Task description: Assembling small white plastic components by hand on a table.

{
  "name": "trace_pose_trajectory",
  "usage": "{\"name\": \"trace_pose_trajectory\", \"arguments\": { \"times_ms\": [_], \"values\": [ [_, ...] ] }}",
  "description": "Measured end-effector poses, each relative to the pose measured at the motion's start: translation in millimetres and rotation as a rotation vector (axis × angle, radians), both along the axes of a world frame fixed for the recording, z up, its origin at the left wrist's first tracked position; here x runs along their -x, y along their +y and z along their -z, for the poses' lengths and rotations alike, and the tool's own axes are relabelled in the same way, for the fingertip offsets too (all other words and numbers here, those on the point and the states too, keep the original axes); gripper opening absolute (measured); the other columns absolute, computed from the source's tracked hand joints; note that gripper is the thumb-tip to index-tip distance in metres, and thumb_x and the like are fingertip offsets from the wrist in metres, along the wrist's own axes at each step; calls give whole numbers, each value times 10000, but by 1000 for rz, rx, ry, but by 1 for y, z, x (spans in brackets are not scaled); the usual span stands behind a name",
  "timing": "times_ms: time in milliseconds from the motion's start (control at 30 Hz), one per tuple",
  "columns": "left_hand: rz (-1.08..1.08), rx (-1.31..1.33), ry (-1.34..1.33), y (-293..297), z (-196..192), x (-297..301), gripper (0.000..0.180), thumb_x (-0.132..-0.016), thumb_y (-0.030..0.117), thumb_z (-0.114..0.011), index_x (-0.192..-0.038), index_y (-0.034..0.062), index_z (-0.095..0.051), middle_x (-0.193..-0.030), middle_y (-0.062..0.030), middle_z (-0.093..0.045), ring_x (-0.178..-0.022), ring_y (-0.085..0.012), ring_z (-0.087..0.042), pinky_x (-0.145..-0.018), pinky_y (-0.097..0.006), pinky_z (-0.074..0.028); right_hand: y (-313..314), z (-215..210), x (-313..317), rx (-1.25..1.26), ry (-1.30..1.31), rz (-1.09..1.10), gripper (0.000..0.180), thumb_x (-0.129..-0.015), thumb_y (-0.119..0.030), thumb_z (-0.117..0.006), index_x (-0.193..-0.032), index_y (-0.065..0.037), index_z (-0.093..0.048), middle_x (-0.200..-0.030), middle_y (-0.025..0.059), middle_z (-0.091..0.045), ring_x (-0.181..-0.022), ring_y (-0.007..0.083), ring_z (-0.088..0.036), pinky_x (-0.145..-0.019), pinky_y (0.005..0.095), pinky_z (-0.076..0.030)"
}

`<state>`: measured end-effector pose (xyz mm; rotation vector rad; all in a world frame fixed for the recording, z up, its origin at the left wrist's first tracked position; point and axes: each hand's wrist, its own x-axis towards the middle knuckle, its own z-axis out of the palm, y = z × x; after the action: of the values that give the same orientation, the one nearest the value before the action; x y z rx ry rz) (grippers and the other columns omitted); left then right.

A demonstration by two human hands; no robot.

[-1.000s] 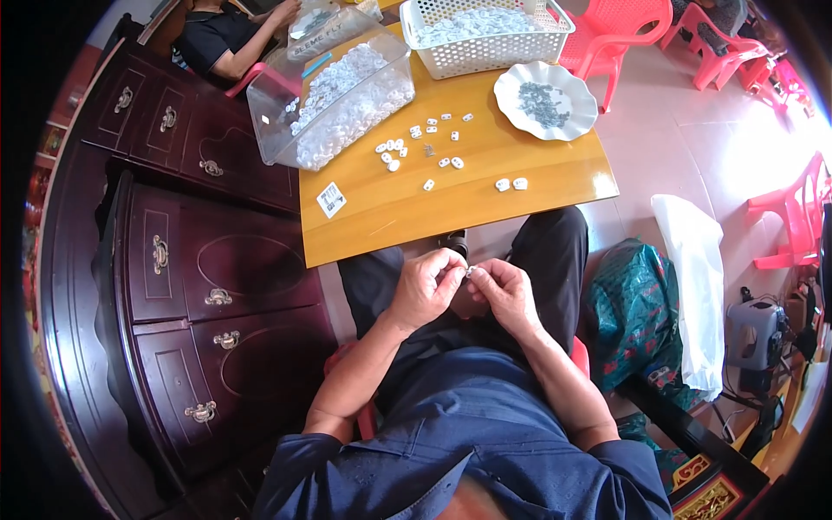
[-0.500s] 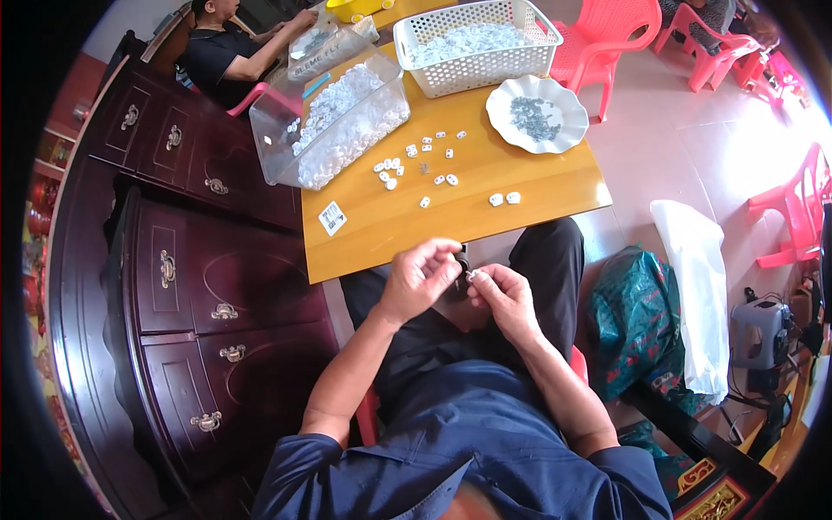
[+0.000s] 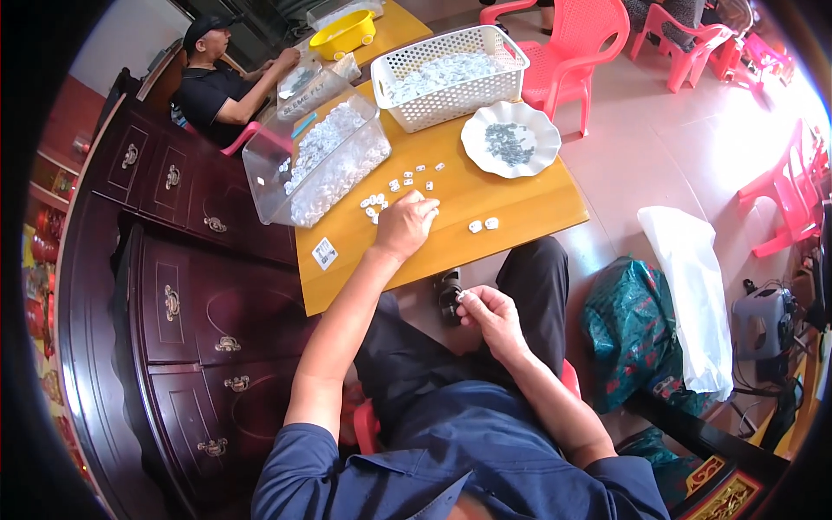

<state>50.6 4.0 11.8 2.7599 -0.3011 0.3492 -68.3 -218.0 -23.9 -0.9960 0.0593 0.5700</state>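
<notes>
My left hand [image 3: 406,227] is over the wooden table, its fingers bent together and pointing down at the tabletop. Whatever lies under its fingertips is hidden. Around it are several small white plastic pieces with dark holes [image 3: 373,201], and two more white pieces [image 3: 484,225] sit apart to the right. Above my lap, off the table's near edge, my right hand [image 3: 492,319] pinches a small white plastic piece [image 3: 462,295] between thumb and forefinger.
On the table [image 3: 347,277] stand a clear bin [image 3: 269,186] and a white perforated basket [image 3: 451,100], both full of white pieces. A scalloped plate [image 3: 546,143] holds small grey bits. A person [image 3: 217,91] works at the far left. Dark drawers [image 3: 208,303] flank my left side.
My left hand has left my right hand and reached forward onto the table among the white pieces. My right hand has lowered slightly, still pinching its piece. The view has shifted.
</notes>
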Motion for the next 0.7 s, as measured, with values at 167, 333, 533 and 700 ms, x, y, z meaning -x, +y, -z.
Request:
{"name": "trace_pose_trajectory", "arguments": {
  "times_ms": [167,333,533,700],
  "values": [
    [1,-35,5,1,2,-8,129,-912,216,-681,-953,95,-702,-923,-87,-679,-836,-313,-680,-737,-426,-549,1,0,0,-5,-3,-3,175,-1024,-206,-633,-998,-40,-685,-824,-1,-677,-702,62,-594,-680,213,-483],
    [24,-38,-65,-2,-6,-1,144,-906,188,-687,-887,60,-623,-876,-105,-670,-758,-311,-664,-693,-419,-542,2,0,1,0,0,-18,177,-1024,-211,-634,-1001,-43,-684,-823,-3,-679,-702,62,-594,-676,213,-479],
    [6,632,190,-27,-39,61,136,-935,63,-674,-1064,33,-646,-764,-46,-641,-650,-90,-610,-632,-255,-505,1,4,1,-1,5,-7,170,-1024,-208,-633,-1017,-47,-689,-830,-2,-683,-704,64,-598,-676,212,-476],
    [42,966,436,-19,-17,105,114,-971,78,-658,-1074,31,-669,-859,34,-653,-727,-29,-582,-670,-214,-499,2,2,2,37,5,-53,185,-1023,-221,-632,-1036,-43,-683,-855,1,-684,-724,62,-598,-690,210,-480]
  ]
}}
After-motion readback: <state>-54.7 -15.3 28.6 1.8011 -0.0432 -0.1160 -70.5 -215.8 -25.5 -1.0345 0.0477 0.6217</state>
